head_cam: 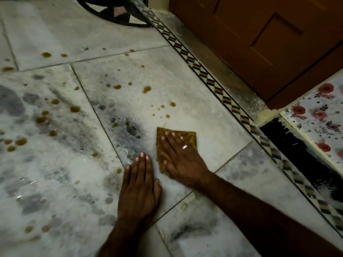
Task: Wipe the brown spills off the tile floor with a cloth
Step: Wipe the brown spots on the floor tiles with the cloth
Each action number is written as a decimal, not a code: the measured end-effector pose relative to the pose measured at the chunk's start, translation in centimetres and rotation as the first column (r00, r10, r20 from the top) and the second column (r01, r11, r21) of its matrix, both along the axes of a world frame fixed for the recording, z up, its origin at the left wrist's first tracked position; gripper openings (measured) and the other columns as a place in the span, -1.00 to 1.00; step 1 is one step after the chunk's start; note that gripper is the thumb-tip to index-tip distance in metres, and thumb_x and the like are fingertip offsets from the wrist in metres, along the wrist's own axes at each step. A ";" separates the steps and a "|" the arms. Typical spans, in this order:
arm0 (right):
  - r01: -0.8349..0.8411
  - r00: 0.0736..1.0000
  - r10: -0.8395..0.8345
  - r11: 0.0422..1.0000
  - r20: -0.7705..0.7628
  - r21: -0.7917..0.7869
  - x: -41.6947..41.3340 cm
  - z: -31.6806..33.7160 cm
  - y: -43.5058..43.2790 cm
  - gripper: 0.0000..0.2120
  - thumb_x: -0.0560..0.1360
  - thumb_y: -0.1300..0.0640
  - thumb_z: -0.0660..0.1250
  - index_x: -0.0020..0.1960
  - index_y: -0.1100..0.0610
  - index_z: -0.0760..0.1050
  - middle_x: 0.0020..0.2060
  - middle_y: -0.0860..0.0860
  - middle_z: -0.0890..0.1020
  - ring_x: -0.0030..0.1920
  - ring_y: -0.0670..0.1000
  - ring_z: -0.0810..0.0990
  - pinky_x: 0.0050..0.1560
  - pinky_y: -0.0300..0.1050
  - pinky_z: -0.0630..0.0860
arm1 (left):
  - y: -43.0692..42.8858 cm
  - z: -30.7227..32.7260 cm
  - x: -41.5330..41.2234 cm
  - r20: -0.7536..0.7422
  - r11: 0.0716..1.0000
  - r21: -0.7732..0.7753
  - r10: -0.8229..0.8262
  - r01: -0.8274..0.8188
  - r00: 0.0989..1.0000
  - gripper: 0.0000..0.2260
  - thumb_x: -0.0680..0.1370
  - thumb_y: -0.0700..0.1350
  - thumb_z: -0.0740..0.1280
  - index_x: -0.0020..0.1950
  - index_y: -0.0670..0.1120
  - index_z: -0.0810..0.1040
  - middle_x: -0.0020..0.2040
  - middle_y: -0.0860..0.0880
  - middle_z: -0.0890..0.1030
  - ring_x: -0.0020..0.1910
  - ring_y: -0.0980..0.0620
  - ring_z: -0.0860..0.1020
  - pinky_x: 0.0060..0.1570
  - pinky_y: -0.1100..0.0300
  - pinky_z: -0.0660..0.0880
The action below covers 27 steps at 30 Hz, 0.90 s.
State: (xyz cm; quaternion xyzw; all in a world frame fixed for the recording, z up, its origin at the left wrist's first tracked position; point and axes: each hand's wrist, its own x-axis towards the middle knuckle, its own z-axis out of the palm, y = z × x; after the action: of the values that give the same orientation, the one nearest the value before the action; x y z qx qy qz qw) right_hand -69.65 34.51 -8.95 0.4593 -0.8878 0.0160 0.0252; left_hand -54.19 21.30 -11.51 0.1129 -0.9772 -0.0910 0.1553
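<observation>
right hand (182,160) lay flat, fingers straight, pressing cloth (188,135) on tile floor (213,125) | left hand (141,184) flat just beside cloth, holding nothing | brown spills (146,89) dotted floor beyond cloth; most wiping judged left

Tile floor (185,71): brown spills (75,109) scattered, cloth (189,135) + L hand (139,188) flat.

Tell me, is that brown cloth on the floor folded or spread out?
Folded, it seems: the cloth lies as a small, neat-edged pad flat under the right hand; layers are not visible.
</observation>
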 end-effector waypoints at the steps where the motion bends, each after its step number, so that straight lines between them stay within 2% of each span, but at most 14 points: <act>1: -0.038 0.999 0.038 0.999 0.004 0.007 1.3 0.2 0.6 -0.36 0.63 -0.07 0.11 0.62 0.19 0.15 0.61 0.16 0.20 0.63 0.13 0.11 0.60 0.12 0.10 | -0.3 0.1 0.0 0.005 1.000 -0.007 0.016 -0.016 1.000 -0.46 0.62 -0.04 0.09 0.53 -0.32 0.27 0.55 -0.29 0.28 0.54 -0.24 0.28 0.46 -0.23 0.26; 3: -0.091 0.996 0.090 0.995 0.022 0.031 2.9 0.4 2.7 -0.35 0.63 -0.09 0.13 0.64 0.15 0.10 0.63 0.12 0.16 0.64 0.10 0.07 0.62 0.08 0.05 | -0.5 0.2 0.2 -0.002 1.000 -0.026 0.003 -0.003 1.000 -0.46 0.61 -0.05 0.09 0.53 -0.31 0.29 0.55 -0.29 0.29 0.53 -0.25 0.30 0.46 -0.24 0.25; 5: -0.069 0.998 0.069 0.997 0.006 0.030 2.8 0.1 5.0 -0.35 0.62 -0.10 0.15 0.64 0.13 0.13 0.63 0.10 0.16 0.64 0.10 0.08 0.62 0.04 0.01 | -0.5 0.2 0.5 0.002 0.999 -0.032 -0.001 0.001 1.000 -0.46 0.60 -0.04 0.11 0.52 -0.30 0.30 0.55 -0.27 0.30 0.53 -0.24 0.31 0.48 -0.23 0.24; 9: 0.229 0.973 -0.229 0.973 0.015 0.006 -1.3 -0.2 4.4 -0.34 0.64 -0.14 0.05 0.63 0.17 0.12 0.62 0.17 0.14 0.62 0.16 0.12 0.61 0.05 0.01 | -0.5 0.4 0.4 0.045 0.998 -0.019 0.053 -0.052 0.998 -0.45 0.60 0.00 0.13 0.52 -0.29 0.32 0.54 -0.26 0.32 0.52 -0.21 0.33 0.51 -0.20 0.19; 12: 0.260 0.963 -0.262 0.965 0.064 0.041 -3.8 0.4 0.4 -0.31 0.63 -0.16 -0.04 0.64 0.19 0.07 0.62 0.19 0.13 0.62 0.18 0.10 0.60 0.10 0.03 | -0.4 0.7 0.4 0.071 0.998 0.001 0.058 -0.058 0.996 -0.46 0.61 0.00 0.12 0.51 -0.29 0.34 0.54 -0.26 0.33 0.53 -0.20 0.32 0.50 -0.21 0.19; 16: 0.128 0.987 -0.135 0.989 0.086 0.076 -2.8 0.4 -3.4 -0.31 0.62 -0.17 -0.06 0.65 0.17 0.04 0.63 0.17 0.11 0.64 0.16 0.05 0.59 0.17 0.09 | -1.1 1.1 1.2 0.073 0.994 0.000 0.105 -0.106 0.992 -0.47 0.61 -0.02 0.11 0.52 -0.28 0.33 0.54 -0.25 0.33 0.54 -0.18 0.31 0.52 -0.19 0.18; 20: -0.040 0.999 0.039 0.999 0.036 0.027 1.0 0.2 -4.7 -0.36 0.62 -0.12 0.06 0.61 0.19 0.19 0.59 0.18 0.24 0.61 0.17 0.17 0.57 0.16 0.19 | -1.9 1.1 2.1 0.101 0.993 -0.031 0.116 -0.114 0.988 -0.47 0.62 -0.02 0.10 0.53 -0.27 0.32 0.55 -0.24 0.31 0.55 -0.19 0.29 0.54 -0.20 0.13; 23: -0.154 0.988 0.153 0.988 0.028 0.007 4.5 -0.1 -4.0 -0.35 0.63 -0.11 0.09 0.63 0.18 0.15 0.61 0.17 0.19 0.63 0.14 0.11 0.59 0.15 0.14 | -2.6 1.0 3.3 0.115 0.988 -0.047 0.151 -0.146 0.982 -0.47 0.62 -0.02 0.07 0.53 -0.26 0.33 0.55 -0.24 0.32 0.55 -0.18 0.29 0.53 -0.20 0.13; 27: -0.256 0.966 0.253 0.965 0.059 0.059 7.0 0.1 0.3 -0.31 0.62 -0.14 0.13 0.65 0.14 0.08 0.64 0.13 0.13 0.64 0.11 0.06 0.61 0.11 0.08 | -4.1 1.2 5.4 0.162 0.977 -0.045 0.215 -0.210 0.963 -0.45 0.62 0.00 0.04 0.55 -0.26 0.29 0.57 -0.24 0.27 0.56 -0.17 0.28 0.54 -0.19 0.10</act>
State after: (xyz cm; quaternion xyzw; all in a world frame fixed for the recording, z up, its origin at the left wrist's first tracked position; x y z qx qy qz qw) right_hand -62.69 34.80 -8.81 0.5696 -0.8218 0.0016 -0.0147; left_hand -48.80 17.23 -10.30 0.2222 -0.9701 -0.0505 0.0838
